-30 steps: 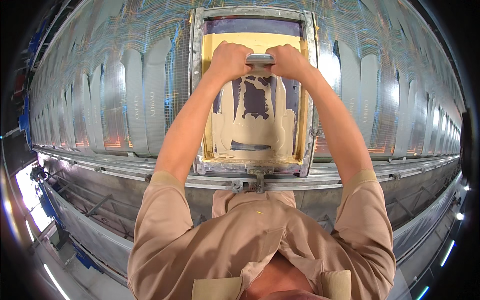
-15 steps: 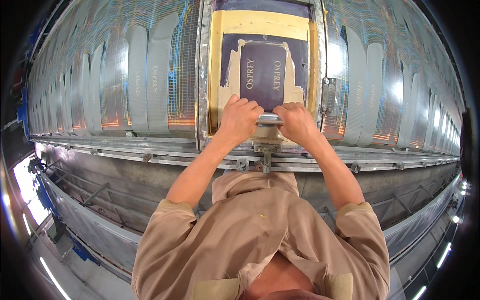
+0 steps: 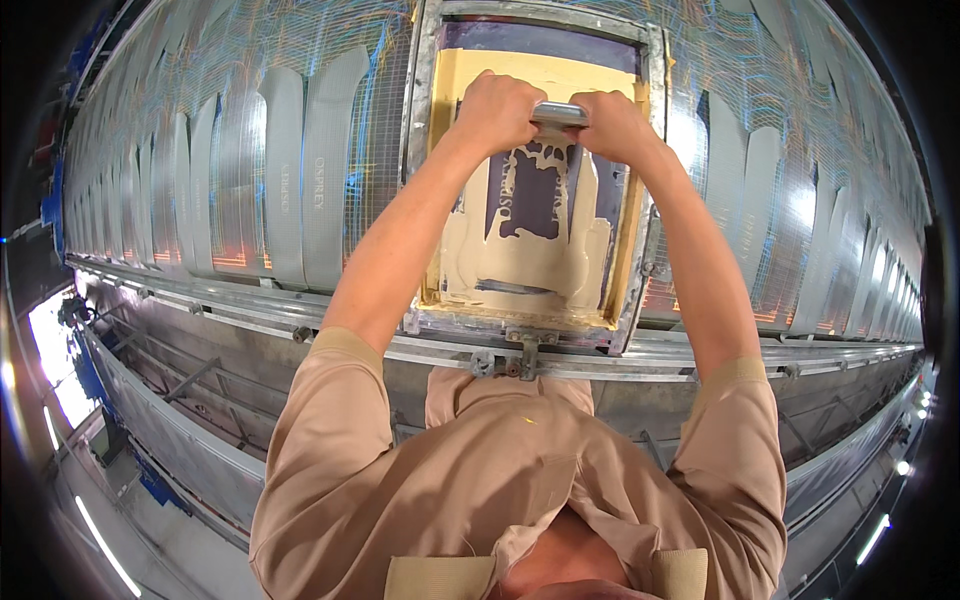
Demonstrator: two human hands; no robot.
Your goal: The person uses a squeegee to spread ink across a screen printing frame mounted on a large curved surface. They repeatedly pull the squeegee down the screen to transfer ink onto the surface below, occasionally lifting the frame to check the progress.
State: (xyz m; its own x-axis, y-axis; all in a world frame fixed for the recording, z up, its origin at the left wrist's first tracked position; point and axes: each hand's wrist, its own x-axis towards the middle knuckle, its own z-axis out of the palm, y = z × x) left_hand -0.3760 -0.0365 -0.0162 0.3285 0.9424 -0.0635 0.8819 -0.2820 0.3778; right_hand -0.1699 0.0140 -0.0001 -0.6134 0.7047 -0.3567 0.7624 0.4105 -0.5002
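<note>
Two forearms reach up from a tan shirt (image 3: 520,470) at the bottom of the frame. Next comes a metal rail (image 3: 240,302) across the middle, with a clamp (image 3: 531,350) at lower centre against the near side of a metal frame (image 3: 657,80).

Container: the metal frame, upper centre, serves as a shallow walled tray around a dark purple screen (image 3: 535,195). Contents: beige paste (image 3: 530,262), thickest toward the near end, with a ragged dark opening in the middle where pale lettering shows. A narrow bare streak lies near the lower edge.

Progress, as judged: coverage is partial. Paste lies over much of the lower panel; the central window and right margin are bare or thin. What lies beneath the screen is hidden.

Farther up, the left hand (image 3: 497,112) and right hand (image 3: 615,127) clench the two ends of a metal bar handle (image 3: 559,114), fingers curled over it, thumbs partly hidden. Bar sits above the paste, upper centre; its contact below is not clear. Beyond it, a yellow border (image 3: 540,65).

Grey strips (image 3: 335,140) flank both sides; several nearby carry pale marks, suggesting finished pieces. Outer ones: too small to tell.
</note>
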